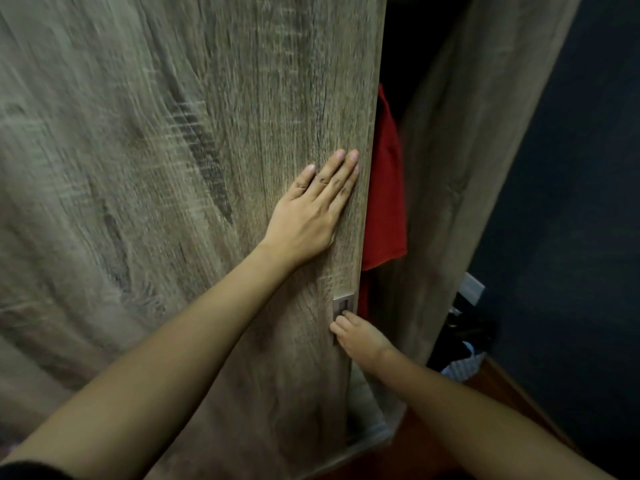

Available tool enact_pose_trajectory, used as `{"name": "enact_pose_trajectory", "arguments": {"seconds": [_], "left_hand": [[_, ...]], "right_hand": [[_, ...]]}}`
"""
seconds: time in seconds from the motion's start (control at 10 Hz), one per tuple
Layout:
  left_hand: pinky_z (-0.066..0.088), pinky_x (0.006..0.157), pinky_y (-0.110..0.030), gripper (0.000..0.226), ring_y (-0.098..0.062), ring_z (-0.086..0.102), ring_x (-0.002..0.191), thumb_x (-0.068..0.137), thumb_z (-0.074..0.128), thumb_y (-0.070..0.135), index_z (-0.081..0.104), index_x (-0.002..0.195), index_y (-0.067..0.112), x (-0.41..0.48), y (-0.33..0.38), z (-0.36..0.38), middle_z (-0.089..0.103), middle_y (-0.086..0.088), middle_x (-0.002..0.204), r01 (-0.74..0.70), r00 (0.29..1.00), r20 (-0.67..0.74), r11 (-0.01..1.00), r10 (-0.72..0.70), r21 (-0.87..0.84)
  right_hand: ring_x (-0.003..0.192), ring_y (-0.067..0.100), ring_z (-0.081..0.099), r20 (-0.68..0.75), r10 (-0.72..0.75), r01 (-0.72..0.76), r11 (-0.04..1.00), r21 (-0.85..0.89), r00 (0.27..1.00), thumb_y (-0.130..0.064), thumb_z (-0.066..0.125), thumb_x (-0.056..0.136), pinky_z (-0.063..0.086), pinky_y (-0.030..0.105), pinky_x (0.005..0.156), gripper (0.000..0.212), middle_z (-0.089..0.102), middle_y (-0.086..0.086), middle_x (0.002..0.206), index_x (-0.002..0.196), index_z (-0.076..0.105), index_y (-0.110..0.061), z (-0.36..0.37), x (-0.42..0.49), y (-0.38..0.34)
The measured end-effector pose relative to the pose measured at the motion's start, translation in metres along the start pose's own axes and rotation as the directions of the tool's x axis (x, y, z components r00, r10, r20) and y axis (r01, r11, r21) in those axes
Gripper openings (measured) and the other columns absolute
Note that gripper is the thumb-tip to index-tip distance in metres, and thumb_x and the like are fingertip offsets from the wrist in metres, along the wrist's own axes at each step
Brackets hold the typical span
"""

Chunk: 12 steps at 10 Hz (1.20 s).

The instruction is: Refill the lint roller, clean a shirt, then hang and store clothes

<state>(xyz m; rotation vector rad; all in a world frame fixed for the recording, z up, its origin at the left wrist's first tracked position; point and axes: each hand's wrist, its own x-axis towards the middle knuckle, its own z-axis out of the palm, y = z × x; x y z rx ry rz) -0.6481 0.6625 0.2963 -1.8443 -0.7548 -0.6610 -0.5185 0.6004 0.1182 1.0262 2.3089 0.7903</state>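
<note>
Most of the view is filled by the wood-grain wardrobe door (173,168), which stands part-way across the opening and leaves a dark gap along its right edge. Right of the door, beyond that gap, rises a matching wood side panel (450,185). In the gap, just behind the door's right edge, hangs a red garment (384,202), already inside the wardrobe. This looks like the storing step, though which way the door is meant to go cannot be told. The next move probably calls for a steady push or pull from both hands, keeping the red cloth out of the door's edge. The left hand (311,209) lies flat on the door near its right edge, fingers (341,174) straight and together, grasping nothing. Lower on the door, the right hand (360,337) has bent fingertips hooked into the small recessed handle (343,304).
</note>
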Motion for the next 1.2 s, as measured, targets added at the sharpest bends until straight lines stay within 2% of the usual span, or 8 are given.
{"name": "enact_pose_trajectory", "arguments": {"seconds": [0.3, 0.5, 0.7, 0.8, 1.0, 1.1, 1.2], "left_hand": [[0.004, 0.113, -0.035, 0.059, -0.018, 0.03, 0.14, 0.087, 0.043, 0.021, 0.033, 0.144, 0.006, 0.085, 0.086, 0.033, 0.033, -0.006, 0.151, 0.01, 1.0, -0.002, 1.0, -0.01, -0.013], [0.0, 0.113, -0.035, 0.059, -0.019, 0.029, 0.14, 0.089, 0.033, 0.021, 0.028, 0.146, 0.006, 0.121, 0.127, 0.048, 0.031, -0.007, 0.152, 0.047, 0.999, 0.002, 0.998, -0.047, 0.03], [0.003, 0.112, -0.036, 0.06, -0.02, 0.032, 0.139, 0.087, 0.04, 0.018, 0.03, 0.145, 0.006, 0.144, 0.155, 0.054, 0.034, -0.007, 0.151, 0.069, 0.998, 0.004, 0.997, -0.069, 0.033], [0.003, 0.112, -0.039, 0.059, -0.023, 0.033, 0.138, 0.087, 0.041, 0.018, 0.032, 0.144, 0.006, 0.144, 0.156, 0.054, 0.035, -0.007, 0.15, 0.073, 0.997, -0.011, 0.996, -0.073, 0.058], [0.003, 0.112, -0.039, 0.061, -0.023, 0.033, 0.138, 0.084, 0.044, 0.016, 0.034, 0.143, 0.006, 0.146, 0.158, 0.048, 0.036, -0.007, 0.15, 0.088, 0.996, 0.02, 0.995, -0.089, 0.046], [0.006, 0.113, -0.038, 0.065, -0.024, 0.031, 0.139, 0.08, 0.042, 0.014, 0.032, 0.144, 0.007, 0.151, 0.158, 0.04, 0.033, -0.008, 0.151, 0.112, 0.992, 0.067, 0.994, -0.111, -0.002], [0.013, 0.113, -0.039, 0.071, -0.028, 0.024, 0.142, 0.075, 0.03, 0.013, 0.026, 0.145, 0.003, 0.152, 0.172, 0.016, 0.027, -0.014, 0.153, 0.221, 0.969, 0.169, 0.942, -0.182, -0.252]], "right_hand": [[0.131, 0.029, 0.03, 0.072, 0.029, -0.027, 0.999, -0.035, 0.997, -0.017, 0.034, 0.096, 0.018, 0.039, 0.116, 0.044, 0.031, 0.011, 0.145, 0.138, 0.037, -0.003, 0.074, -0.061, 0.074], [0.127, 0.027, 0.033, 0.08, 0.018, -0.013, 0.998, -0.064, 0.997, -0.019, 0.034, 0.097, 0.021, 0.037, 0.113, 0.042, 0.035, 0.01, 0.139, 0.136, 0.039, -0.005, 0.11, -0.087, 0.107], [0.126, 0.027, 0.033, 0.063, 0.006, -0.004, 0.999, -0.044, 0.998, -0.018, 0.032, 0.097, 0.021, 0.037, 0.112, 0.04, 0.034, 0.01, 0.138, 0.135, 0.041, -0.006, 0.134, -0.103, 0.127], [0.127, 0.028, 0.032, -0.008, -0.025, 0.024, 0.999, -0.031, 1.0, -0.017, 0.032, 0.097, 0.022, 0.036, 0.111, 0.04, 0.035, 0.01, 0.138, 0.134, 0.042, -0.005, 0.137, -0.103, 0.129], [0.128, 0.029, 0.032, 0.024, -0.001, 0.001, 0.999, 0.036, 1.0, -0.014, 0.033, 0.097, 0.02, 0.037, 0.113, 0.039, 0.035, 0.012, 0.139, 0.132, 0.044, -0.003, 0.134, -0.105, 0.129], [0.128, 0.03, 0.031, 0.023, -0.001, -0.002, 0.991, 0.134, 1.0, -0.015, 0.035, 0.096, 0.016, 0.037, 0.114, 0.039, 0.035, 0.013, 0.139, 0.132, 0.044, -0.003, 0.134, -0.109, 0.129], [0.122, 0.032, 0.037, 0.067, 0.03, -0.051, 0.935, 0.351, 0.997, -0.017, 0.043, 0.091, 0.025, 0.039, 0.109, 0.043, 0.039, 0.016, 0.135, 0.131, 0.044, -0.002, 0.131, -0.136, 0.133]]}}
